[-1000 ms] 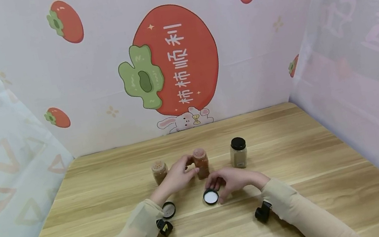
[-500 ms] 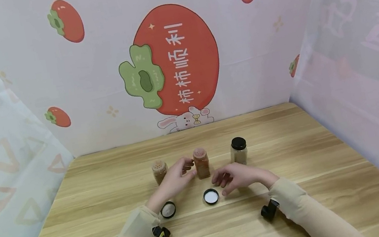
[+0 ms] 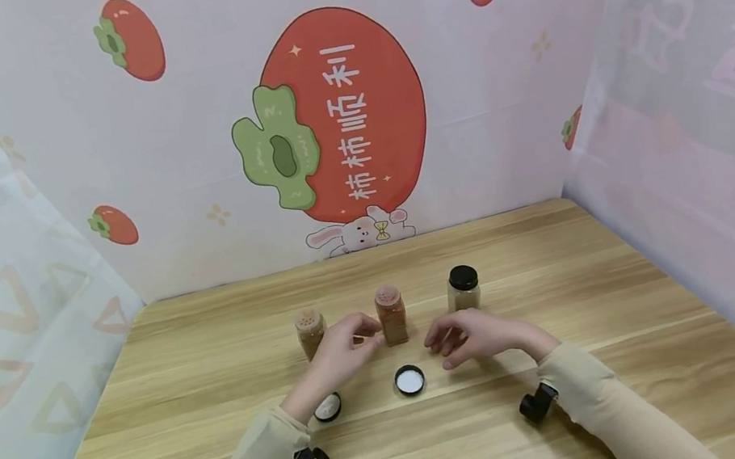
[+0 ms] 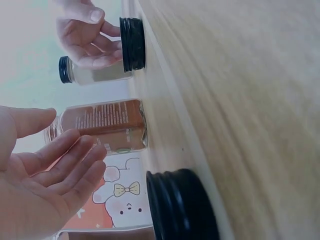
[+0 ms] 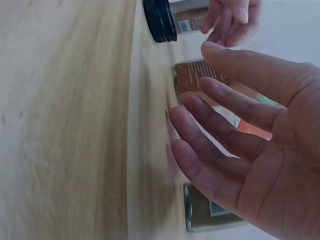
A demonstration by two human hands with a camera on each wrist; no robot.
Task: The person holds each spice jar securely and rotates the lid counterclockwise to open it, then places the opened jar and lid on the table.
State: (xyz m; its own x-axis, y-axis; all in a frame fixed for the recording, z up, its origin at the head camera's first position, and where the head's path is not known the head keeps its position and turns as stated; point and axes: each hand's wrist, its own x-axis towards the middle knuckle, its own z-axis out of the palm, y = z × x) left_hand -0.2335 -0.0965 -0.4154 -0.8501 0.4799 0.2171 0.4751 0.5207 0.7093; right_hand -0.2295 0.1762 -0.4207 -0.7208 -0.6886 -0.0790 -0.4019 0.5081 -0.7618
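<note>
two round black plastic-looking lids [image 3: 410,380] are laid liner-up, probably for cleanliness; square red-brown glass jar [image 3: 393,323] is flanked by empty, loosely spread left hand [image 3: 346,348] and right hand [image 3: 471,336].

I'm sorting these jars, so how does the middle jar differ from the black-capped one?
The middle jar shows a pinkish perforated top; the black-capped jar wears a black lid. The middle jar looks reddish-brown inside; the black-capped jar looks pale beige. Both stand upright on the table.
</note>
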